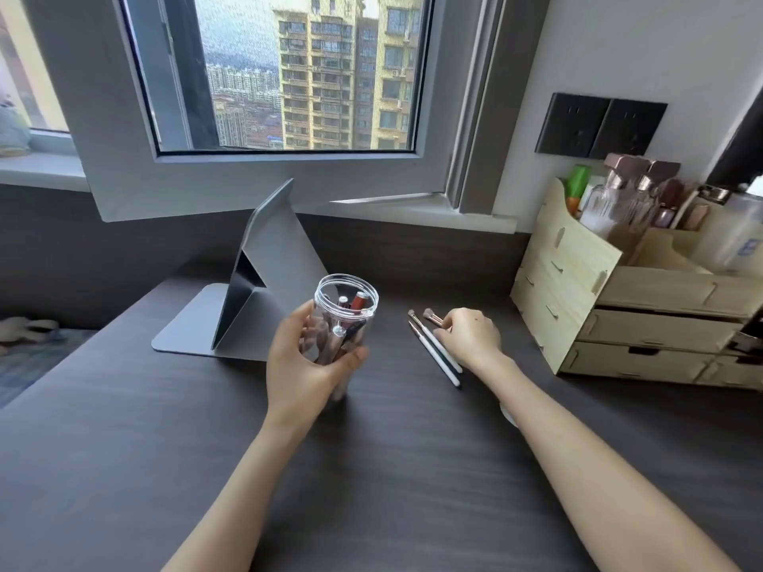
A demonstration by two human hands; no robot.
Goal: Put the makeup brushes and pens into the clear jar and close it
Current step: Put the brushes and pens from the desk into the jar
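left fingers (351, 359) wrap the ribbed clear jar (346, 319); right fingers (444, 330) pinch slim brushes (437, 353).

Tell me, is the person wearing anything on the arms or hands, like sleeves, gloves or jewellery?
Nothing that shows. Both forearms are bare up to the bottom edge of the picture, with no sleeves in view. The left hand and the right hand have no gloves, and no watch, bracelet or ring can be seen on them.

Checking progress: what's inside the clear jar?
The clear jar holds several pens or brushes, one red-capped. The left hand covers its lower part, so no exact count.
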